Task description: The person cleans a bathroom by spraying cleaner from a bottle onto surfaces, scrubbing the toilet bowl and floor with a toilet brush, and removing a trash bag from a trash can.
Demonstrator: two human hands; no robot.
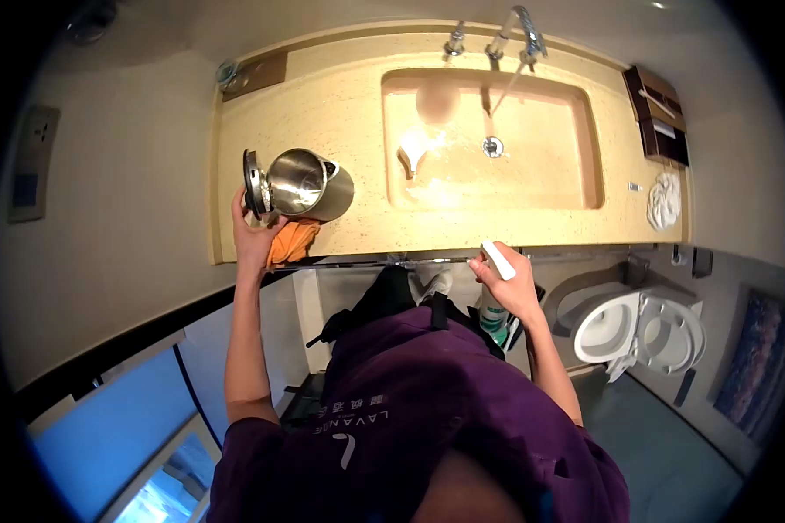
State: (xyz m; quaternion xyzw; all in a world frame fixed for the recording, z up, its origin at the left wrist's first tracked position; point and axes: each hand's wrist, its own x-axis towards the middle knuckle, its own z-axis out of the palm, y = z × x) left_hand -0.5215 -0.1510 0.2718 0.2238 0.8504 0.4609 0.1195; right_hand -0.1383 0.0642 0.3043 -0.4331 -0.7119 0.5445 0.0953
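Note:
A stainless steel electric kettle [330, 193] stands on the counter with its black-rimmed lid [254, 183] swung open to the left. My left hand [255, 241] grips the lid's lower edge between thumb and fingers. Just below the kettle, by that hand, lies a crumpled orange cloth [293, 242]. In front of the counter edge, my right hand [513, 283] is closed around the neck of a spray bottle [494, 315], whose white trigger head [498, 260] sticks out above the fingers. The bottle's lower part shows green and white beneath the hand.
The beige counter [323, 96] holds a recessed sink [541, 179] with a white object [412, 159] inside, and a chrome faucet [523, 30] behind. A dark tray [658, 113] and white cloth [664, 202] are at right. Below right is an open toilet [606, 329].

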